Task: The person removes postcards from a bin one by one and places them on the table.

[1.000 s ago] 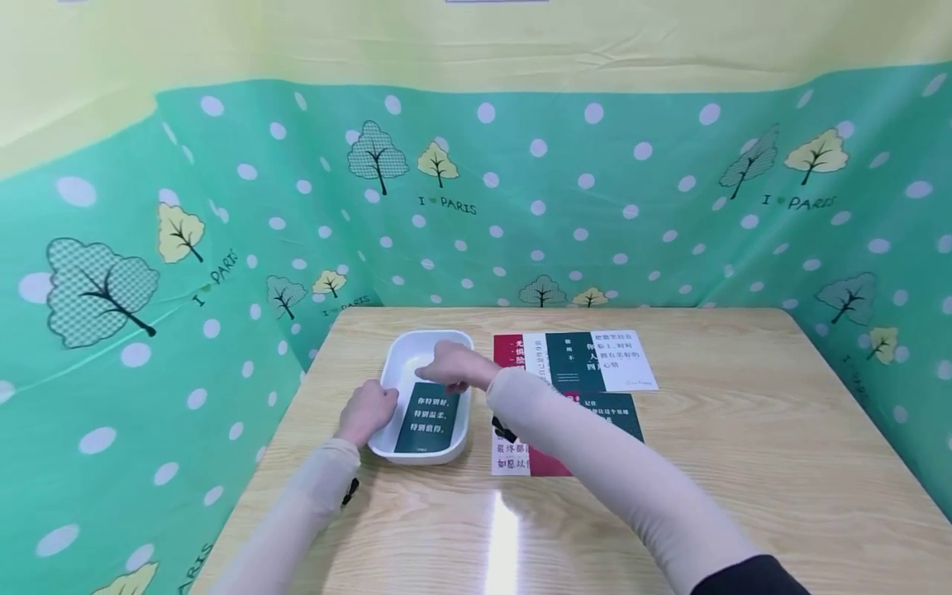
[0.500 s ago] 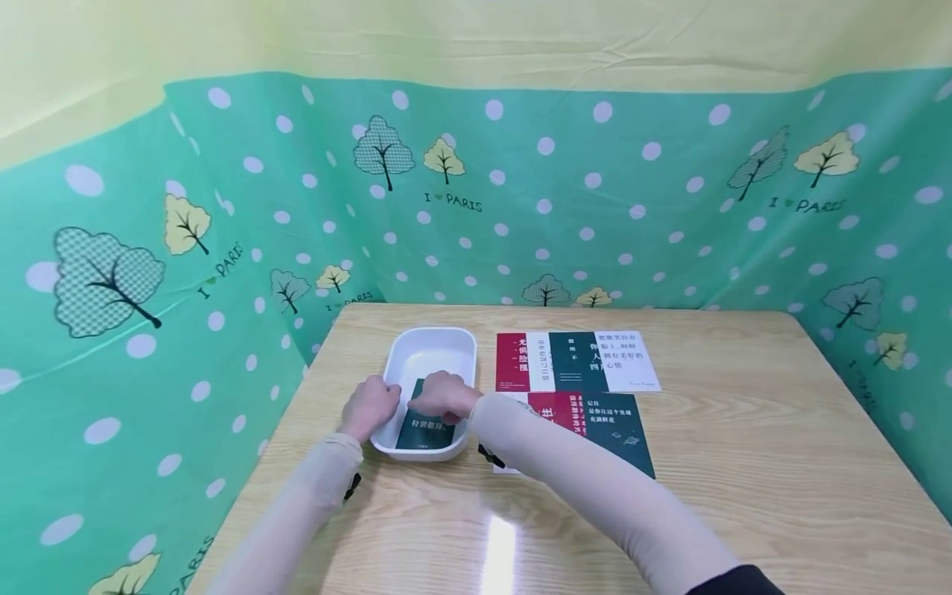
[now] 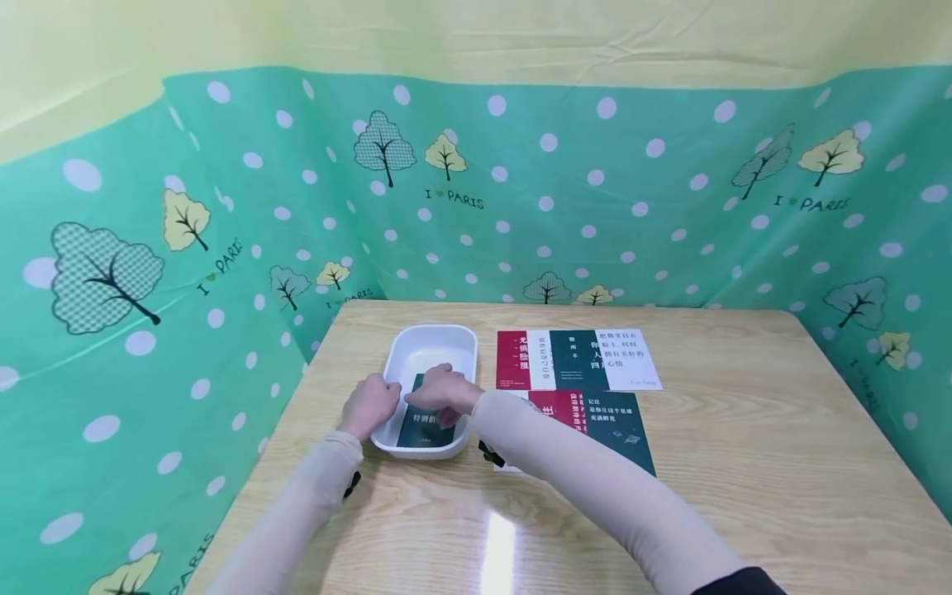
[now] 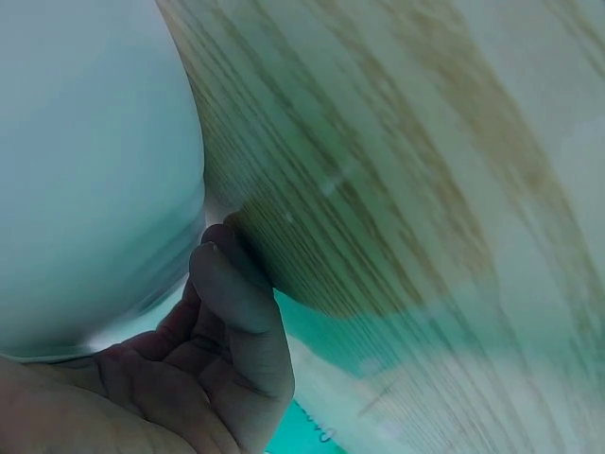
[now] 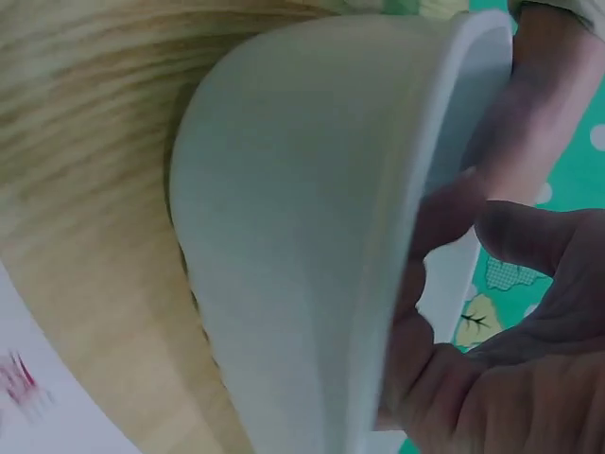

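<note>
A white plastic tray (image 3: 427,337) stands at the left of the table. My left hand (image 3: 369,405) grips its left rim, thumb at the edge and fingers curled outside the wall; the left wrist view shows these curled fingers (image 4: 241,293) against it. Inside the tray lies a dark green card (image 3: 416,430) with white writing. Over this card is my right hand (image 3: 445,392), bent down into the tray and covering part of the writing. In the right wrist view its thumb (image 5: 529,232) is visible, but the contact with the card is hidden.
Beside the tray, overlapping printed cards lie in two rows: a back row with a white card (image 3: 632,359) at its right end, and a front row with a green card (image 3: 621,426). A polka-dot curtain (image 3: 565,240) hangs behind the wooden table (image 3: 744,430).
My right hand has come from the far part of the tray back over the green card and now covers more of it. The left hand keeps its hold on the rim.
</note>
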`<state>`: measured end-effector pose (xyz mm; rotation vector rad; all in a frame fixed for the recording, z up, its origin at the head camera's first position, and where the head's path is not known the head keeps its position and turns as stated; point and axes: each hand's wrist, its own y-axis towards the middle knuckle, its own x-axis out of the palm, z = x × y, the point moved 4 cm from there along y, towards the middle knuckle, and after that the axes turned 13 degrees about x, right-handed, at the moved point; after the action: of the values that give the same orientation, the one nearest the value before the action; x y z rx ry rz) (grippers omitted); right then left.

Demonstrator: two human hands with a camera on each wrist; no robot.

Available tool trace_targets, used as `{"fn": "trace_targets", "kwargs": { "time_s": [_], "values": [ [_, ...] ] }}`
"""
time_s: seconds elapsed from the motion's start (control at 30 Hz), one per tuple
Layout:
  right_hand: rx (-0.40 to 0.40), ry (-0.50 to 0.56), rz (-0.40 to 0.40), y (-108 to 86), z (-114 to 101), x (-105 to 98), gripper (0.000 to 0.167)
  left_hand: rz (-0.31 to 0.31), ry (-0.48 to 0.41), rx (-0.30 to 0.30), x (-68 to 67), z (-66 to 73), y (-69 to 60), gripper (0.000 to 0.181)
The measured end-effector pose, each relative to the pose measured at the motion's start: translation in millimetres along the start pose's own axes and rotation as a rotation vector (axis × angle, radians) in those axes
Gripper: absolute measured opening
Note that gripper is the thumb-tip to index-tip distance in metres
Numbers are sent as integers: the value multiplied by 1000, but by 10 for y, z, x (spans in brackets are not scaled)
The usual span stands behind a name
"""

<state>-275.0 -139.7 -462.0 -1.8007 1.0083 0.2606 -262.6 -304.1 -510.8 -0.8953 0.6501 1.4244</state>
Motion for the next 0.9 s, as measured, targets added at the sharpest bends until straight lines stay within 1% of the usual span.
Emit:
{"fn": "trace_targets", "kwargs": {
  "time_s": [0.07, 0.13, 0.2, 0.3, 0.47, 0.53, 0.6, 0.67, 0.77, 0.8, 0.9],
  "values": [
    [24, 67, -18, 19, 24, -1, 98, -3, -13, -1, 2, 12, 2, 29],
    [44, 110, -10, 88, 37, 23, 101, -7, -28, -1, 5, 18, 1, 29],
    [56, 125, 22, 114, 43, 33, 101, -7, -45, -1, 12, 10, 3, 29],
    [67, 160, 50, 149, 60, 55, 102, -10, -45, 0, 27, -5, 2, 30],
    [54, 178, 58, 112, 86, 81, 101, -12, -49, 1, 32, -10, -2, 31],
    [53, 162, 36, 97, 88, 94, 99, -12, -62, -1, 25, -4, 1, 30],
    [48, 176, 9, 81, 90, 92, 95, -16, -79, -4, 21, 2, 9, 30],
    [53, 220, -20, 75, 94, 75, 82, -19, -87, -3, 15, 11, 17, 31],
    [48, 363, -108, 73, 101, 48, 60, -23, -81, 11, 11, 17, 24, 32],
    [48, 409, -146, 71, 103, 45, 56, -23, -79, 12, 8, 16, 24, 32],
    [47, 522, -239, 56, 108, 53, 53, -27, -74, 11, 10, 7, 21, 32]
  ]
}}
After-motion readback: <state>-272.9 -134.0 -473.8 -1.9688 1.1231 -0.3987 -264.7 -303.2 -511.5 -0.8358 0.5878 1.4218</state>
